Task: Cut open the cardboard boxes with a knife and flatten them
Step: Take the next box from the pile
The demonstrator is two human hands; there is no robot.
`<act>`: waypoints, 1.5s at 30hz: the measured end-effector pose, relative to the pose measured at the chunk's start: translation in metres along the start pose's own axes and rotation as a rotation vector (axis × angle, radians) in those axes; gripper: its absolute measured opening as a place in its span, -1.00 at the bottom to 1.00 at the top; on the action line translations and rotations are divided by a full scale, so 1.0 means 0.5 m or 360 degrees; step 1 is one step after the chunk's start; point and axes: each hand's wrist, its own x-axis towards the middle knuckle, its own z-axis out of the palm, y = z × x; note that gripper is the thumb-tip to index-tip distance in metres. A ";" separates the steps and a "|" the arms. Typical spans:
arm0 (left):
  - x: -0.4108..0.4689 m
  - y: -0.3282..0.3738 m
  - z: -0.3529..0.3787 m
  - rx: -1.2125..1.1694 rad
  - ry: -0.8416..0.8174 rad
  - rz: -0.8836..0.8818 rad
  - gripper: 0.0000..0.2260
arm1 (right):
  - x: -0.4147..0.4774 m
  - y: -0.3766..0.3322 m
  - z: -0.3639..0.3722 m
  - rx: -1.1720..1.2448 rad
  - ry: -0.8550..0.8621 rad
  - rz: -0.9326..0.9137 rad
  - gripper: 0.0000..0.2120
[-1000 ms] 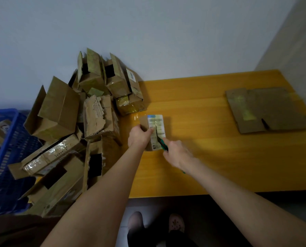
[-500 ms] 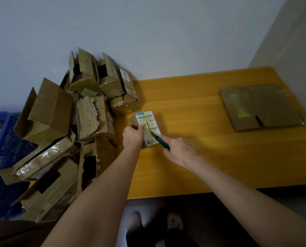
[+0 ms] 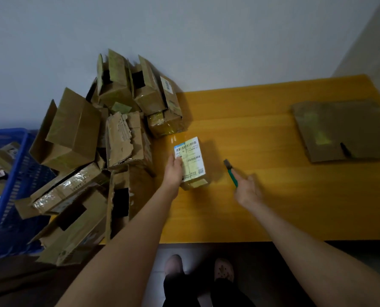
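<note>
A small cardboard box (image 3: 192,161) with a white shipping label on top sits on the yellow table (image 3: 262,196), near the pile. My left hand (image 3: 173,168) grips its left side, thumb on the label. My right hand (image 3: 247,189) is blurred and holds a green-handled knife (image 3: 231,172), blade pointing up and left. The knife is off the box, a short way to its right.
A heap of opened cardboard boxes (image 3: 100,165) covers the table's left end against the wall. A blue plastic crate (image 3: 14,191) with more cardboard stands left of it. Flattened cardboard (image 3: 344,129) lies at the far right. My feet (image 3: 198,269) show below the table edge.
My right hand has pulled the knife off the box's label and away to the right. My left hand has kept hold of the box.
</note>
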 end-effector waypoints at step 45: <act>-0.042 0.050 -0.013 0.0773 -0.0519 0.0351 -0.42 | -0.050 -0.134 -0.055 0.1201 0.0369 -0.0258 -0.33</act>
